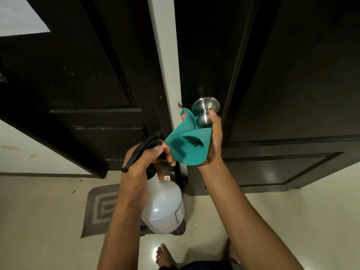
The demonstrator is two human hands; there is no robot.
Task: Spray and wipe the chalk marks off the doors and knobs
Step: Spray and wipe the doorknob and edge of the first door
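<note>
Two dark brown doors stand ahead, the left door (pixel 81 75) and the right door (pixel 292 75), with a white frame post (pixel 165 55) between them. A steel knob (pixel 204 112) sticks out of the right door near its left edge. My right hand (pixel 212 141) holds a teal cloth (pixel 187 147) wrapped under and around the knob, thumb on the knob's right side. My left hand (pixel 144 162) grips the black trigger head of a translucent white spray bottle (pixel 163 205), nozzle pointing up toward the knob. Faint pale specks show on the left door.
A grey patterned mat (pixel 99 207) lies on the cream tiled floor (pixel 39 221) at the left door's foot. A dark low object sits behind the bottle. My bare foot (pixel 163 256) stands at the bottom of the view.
</note>
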